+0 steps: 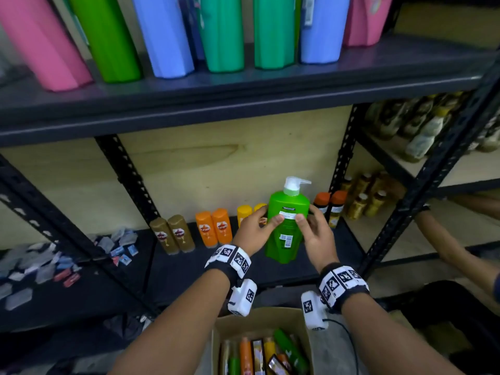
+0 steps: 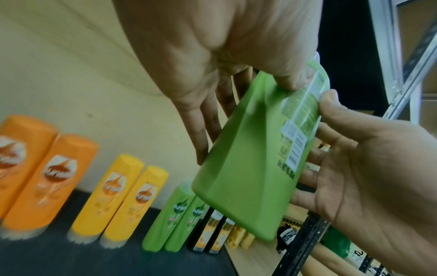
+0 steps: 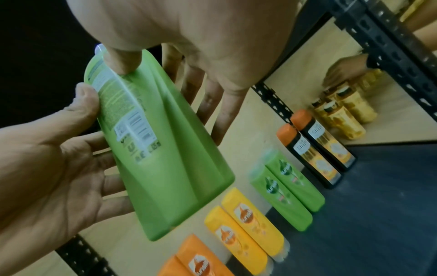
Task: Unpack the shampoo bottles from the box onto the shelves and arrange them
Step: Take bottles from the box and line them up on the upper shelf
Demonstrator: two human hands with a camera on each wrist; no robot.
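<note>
A large green pump bottle (image 1: pixel 286 226) with a white pump is upright, lifted above the dark lower shelf (image 1: pixel 189 269), back label facing me. My left hand (image 1: pixel 267 216) grips its left side, thumb on the label and fingers behind. My right hand (image 1: pixel 307 215) grips the right side the same way. In the left wrist view the bottle (image 2: pixel 248 158) hangs in front of two small green bottles (image 2: pixel 175 220). The right wrist view shows the bottle (image 3: pixel 170 168) between both hands. The open cardboard box (image 1: pixel 259 315) below holds several bottles.
Pairs of brown (image 1: pixel 173 234), orange (image 1: pixel 213 227), yellow (image 1: pixel 243 212) and black-orange (image 1: pixel 330 207) bottles line the shelf's back. Sachets (image 1: pixel 119 247) lie at the left. Tall coloured bottles (image 1: pixel 162 36) fill the upper shelf. Another person's arm (image 1: pixel 438 234) reaches into the right-hand rack near golden bottles (image 1: pixel 365 196).
</note>
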